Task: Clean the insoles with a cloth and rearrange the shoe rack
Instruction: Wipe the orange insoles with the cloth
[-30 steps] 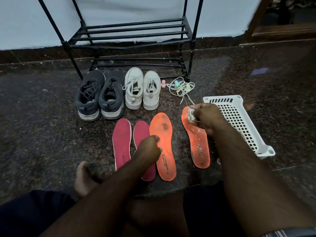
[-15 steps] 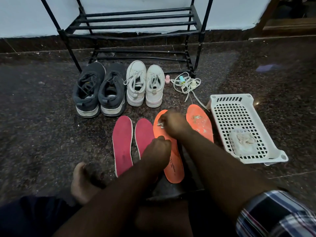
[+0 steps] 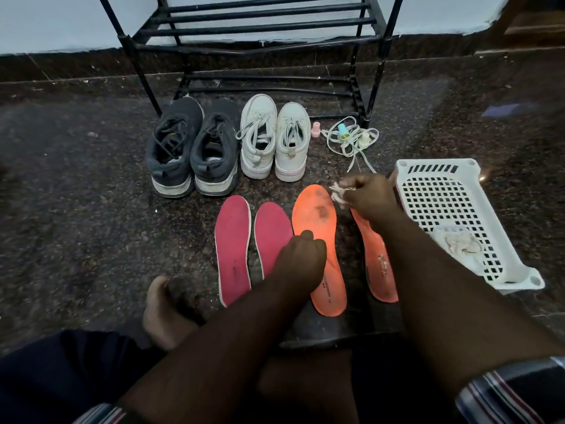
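A home entryway: a black shoe rack point(image 3: 263, 22) stands on speckled stone floor point(image 3: 76, 194) against a pale wall point(image 3: 55, 22).

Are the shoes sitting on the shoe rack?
No, the dark shoes and the white shoes stand on the floor in front of the shoe rack, whose bars hold nothing.

Your right hand point(image 3: 368, 195) pinches a crumpled cloth point(image 3: 338, 192) above the toe of the outer orange insole point(image 3: 377, 258). Your left hand point(image 3: 301, 255) rests on the inner orange insole point(image 3: 318, 228), beside two pink insoles point(image 3: 234, 246).
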`<control>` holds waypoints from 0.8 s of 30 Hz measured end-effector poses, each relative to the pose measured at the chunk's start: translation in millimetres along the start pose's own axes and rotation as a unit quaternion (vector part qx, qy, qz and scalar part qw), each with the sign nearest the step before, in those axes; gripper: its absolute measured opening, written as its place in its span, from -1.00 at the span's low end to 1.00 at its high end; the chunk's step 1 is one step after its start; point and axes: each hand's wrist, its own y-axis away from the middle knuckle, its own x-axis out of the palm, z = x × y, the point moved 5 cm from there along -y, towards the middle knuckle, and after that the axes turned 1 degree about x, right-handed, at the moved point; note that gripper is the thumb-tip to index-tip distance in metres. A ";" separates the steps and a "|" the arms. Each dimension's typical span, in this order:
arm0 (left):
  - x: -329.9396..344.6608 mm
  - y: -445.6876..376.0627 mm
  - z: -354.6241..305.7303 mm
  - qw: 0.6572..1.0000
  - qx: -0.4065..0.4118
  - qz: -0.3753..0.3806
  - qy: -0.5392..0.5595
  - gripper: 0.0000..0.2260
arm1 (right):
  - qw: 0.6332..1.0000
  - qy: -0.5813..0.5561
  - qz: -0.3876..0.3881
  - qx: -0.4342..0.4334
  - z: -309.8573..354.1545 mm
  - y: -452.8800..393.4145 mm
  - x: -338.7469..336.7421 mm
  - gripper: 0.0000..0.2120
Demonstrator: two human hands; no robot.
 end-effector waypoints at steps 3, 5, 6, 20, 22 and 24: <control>-12.6 -2.6 -2.8 0.998 -0.008 -0.064 0.007 -0.84 | 0.997 -0.058 -0.001 0.051 -13.7 7.1 -25.6 -0.77; -18.4 -11.3 -10.7 0.995 -0.019 -0.076 0.057 -0.79 | 0.993 -0.096 -0.015 0.073 -19.6 8.9 -41.2 -0.78; -17.8 -15.7 -15.6 0.994 -0.025 -0.066 0.083 -0.75 | 0.990 -0.116 -0.023 0.080 -19.2 10.4 -47.3 -0.78; -23.3 -44.6 -60.6 0.933 -0.189 -0.034 0.303 -0.87 | 0.823 -0.528 -0.043 0.205 -26.5 10.3 -90.7 -0.73; -23.9 -47.5 -66.2 0.928 -0.185 -0.045 0.320 -0.84 | 0.808 -0.548 -0.052 0.211 -29.1 6.2 -91.1 -0.74; -22.6 -51.5 -70.0 0.916 -0.186 -0.044 0.354 -0.81 | 0.806 -0.549 -0.058 0.215 -31.4 3.8 -91.2 -0.75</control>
